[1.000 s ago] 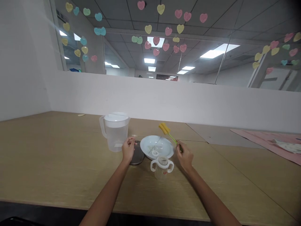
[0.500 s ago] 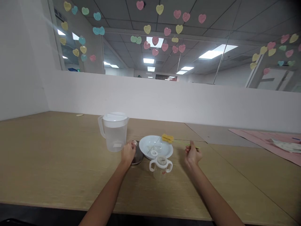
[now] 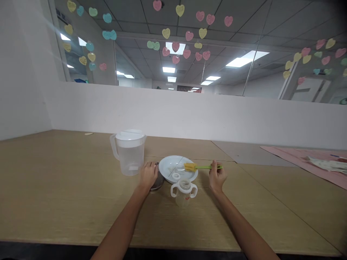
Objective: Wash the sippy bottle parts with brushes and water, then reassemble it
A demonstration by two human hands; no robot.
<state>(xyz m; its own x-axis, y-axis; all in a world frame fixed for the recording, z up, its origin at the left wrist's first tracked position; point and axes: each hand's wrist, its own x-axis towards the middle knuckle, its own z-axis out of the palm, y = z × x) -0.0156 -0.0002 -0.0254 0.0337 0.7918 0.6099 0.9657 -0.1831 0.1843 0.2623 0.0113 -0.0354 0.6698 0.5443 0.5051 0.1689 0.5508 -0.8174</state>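
Head view shows both hands over a wooden table (image 3: 67, 202). Right hand (image 3: 217, 177) pinches the green handle of a bottle brush (image 3: 202, 167) between thumb and fingers; the brush lies almost level, and its yellow sponge tip is over the right part of a white plate (image 3: 166, 164). A small white ring (image 3: 176, 176) lies on the plate near its front rim. Left hand (image 3: 148, 174) rests with curled fingers on a round metal lid (image 3: 158, 182), which lies flat just left of the plate; whether it grips the lid I cannot tell. A clear two-handled baby cup (image 3: 183, 190) stands upright just in front of the plate, between the two hands. A clear plastic pitcher (image 3: 129, 151) with a white lid stands upright behind and to the left of the left hand. Far right, a pink mat (image 3: 298, 155) lies on the table.
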